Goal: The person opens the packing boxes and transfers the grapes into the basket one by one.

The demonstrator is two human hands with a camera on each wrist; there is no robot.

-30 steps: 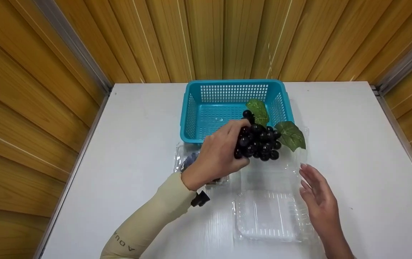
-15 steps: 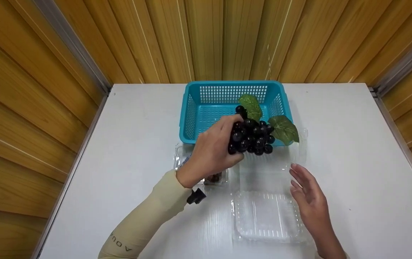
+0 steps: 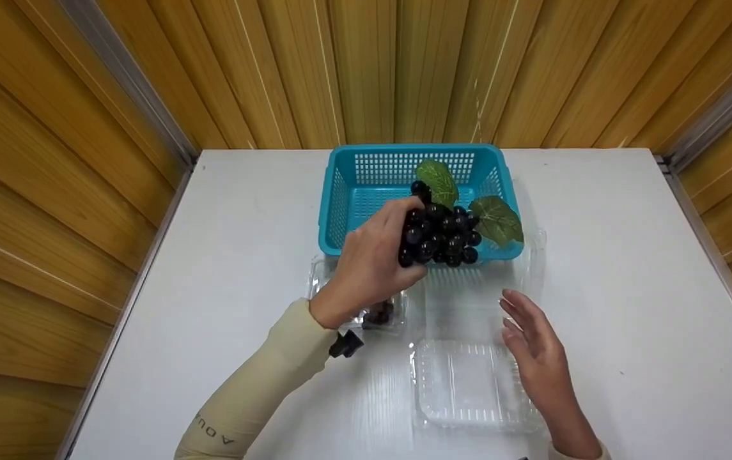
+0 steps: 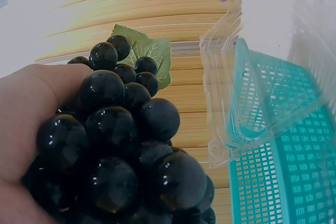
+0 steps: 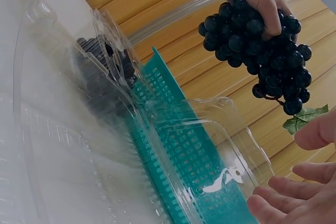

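Observation:
A bunch of black grapes (image 3: 443, 235) with two green leaves (image 3: 498, 220) hangs from my left hand (image 3: 371, 255), which grips its left side above the front of a teal basket (image 3: 418, 148). Close by in the left wrist view, the grapes (image 4: 115, 135) fill much of the picture. My right hand (image 3: 541, 364) holds nothing; its fingers are slightly bent, beside a clear plastic clamshell box (image 3: 474, 383) that lies open. The box's raised lid (image 5: 236, 129) reaches the front of the basket in the right wrist view.
Left of the open box, partly under my left arm, a second clear box (image 3: 397, 327) holds dark contents, bluish and brownish. All stand on a white table (image 3: 244, 223). Wood-patterned walls (image 3: 404, 70) enclose its back and sides.
My left hand has carried the grapes a little left and away from me, towards the basket. My right hand has shifted left, closer over the open box's right edge.

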